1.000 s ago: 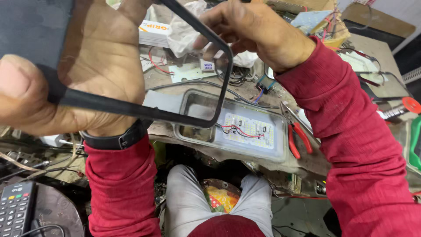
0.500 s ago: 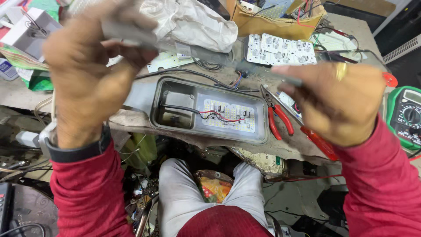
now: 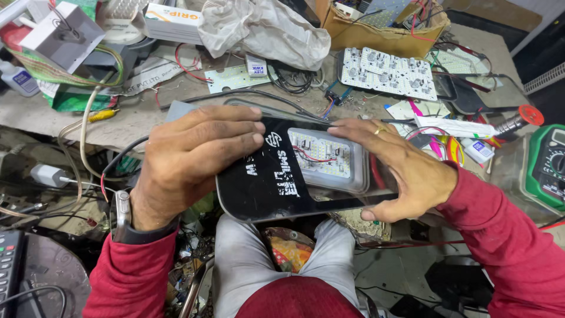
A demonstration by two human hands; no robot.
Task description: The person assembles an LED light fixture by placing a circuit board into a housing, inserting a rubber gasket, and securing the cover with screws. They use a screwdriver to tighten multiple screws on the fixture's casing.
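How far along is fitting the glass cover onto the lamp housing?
Wired LED board already sits inside the grey housing. In hand: left hand and right hand hold the black-edged glass cover over it, tilted, one edge past the housing. Left: seating it flat; no fasteners can be seen.

Cluttered grey workbench [image 3: 135, 126]; dim floor [image 3: 406, 277]

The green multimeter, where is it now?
In the head view, the green multimeter lies at the far right edge of the bench, just beyond the right hand.
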